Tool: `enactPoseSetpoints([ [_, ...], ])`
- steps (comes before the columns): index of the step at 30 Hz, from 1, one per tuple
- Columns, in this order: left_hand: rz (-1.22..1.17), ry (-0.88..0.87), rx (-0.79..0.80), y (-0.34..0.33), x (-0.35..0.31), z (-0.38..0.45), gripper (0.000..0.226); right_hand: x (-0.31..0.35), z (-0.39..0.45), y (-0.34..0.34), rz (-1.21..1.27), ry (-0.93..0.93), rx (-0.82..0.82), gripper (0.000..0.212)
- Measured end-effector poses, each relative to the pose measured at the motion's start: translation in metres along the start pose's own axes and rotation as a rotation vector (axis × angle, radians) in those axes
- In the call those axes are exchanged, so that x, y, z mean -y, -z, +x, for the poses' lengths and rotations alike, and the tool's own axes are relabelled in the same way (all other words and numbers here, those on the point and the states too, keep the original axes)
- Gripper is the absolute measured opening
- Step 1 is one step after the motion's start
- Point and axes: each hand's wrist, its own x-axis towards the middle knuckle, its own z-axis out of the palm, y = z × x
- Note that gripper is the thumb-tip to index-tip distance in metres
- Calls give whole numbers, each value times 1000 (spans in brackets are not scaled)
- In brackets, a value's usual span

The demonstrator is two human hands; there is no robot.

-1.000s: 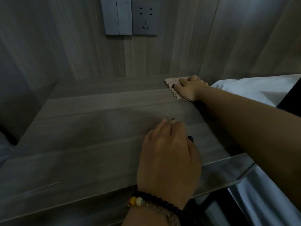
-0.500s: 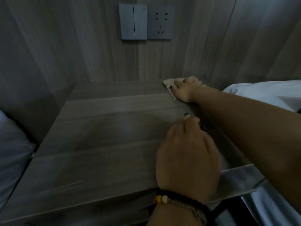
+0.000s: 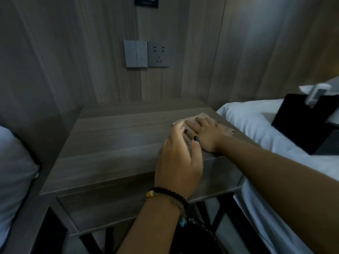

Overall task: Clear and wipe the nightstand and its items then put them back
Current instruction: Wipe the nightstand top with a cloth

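Right hand (image 3: pixel 205 133) flat, fingers straight, pressing cloth (image 3: pixel 227 130) on nightstand (image 3: pixel 113 143) top, right rear corner; left hand (image 3: pixel 178 158) rests open beside it.
Top cleared, wiping underway; black box (image 3: pixel 304 125) & remote (image 3: pixel 317 93) wait on bed (image 3: pixel 256 125), prob. still to wipe & return.

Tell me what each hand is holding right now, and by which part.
Neither grips anything. The right hand lies flat on the middle of the cloth, pressing it to the nightstand. The left hand rests on the top beside it.
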Motion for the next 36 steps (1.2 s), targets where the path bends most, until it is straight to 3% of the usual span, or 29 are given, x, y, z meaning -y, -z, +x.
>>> enactPoseSetpoints([
  [6,98,-29,24,31,-2,-33,51,10,-65,-4,13,-37,-1,57],
  [12,118,57,-37,78,16,-58,45,41,-87,-6,46,-59,22,57],
  [16,201,86,-50,95,27,-64,37,79,-90,-10,17,44,35,57],
  [24,313,-1,-24,102,39,-61,30,82,-61,-6,67,67,101,58],
  [36,431,39,49,98,67,-17,34,81,38,-3,55,-16,61,59],
])
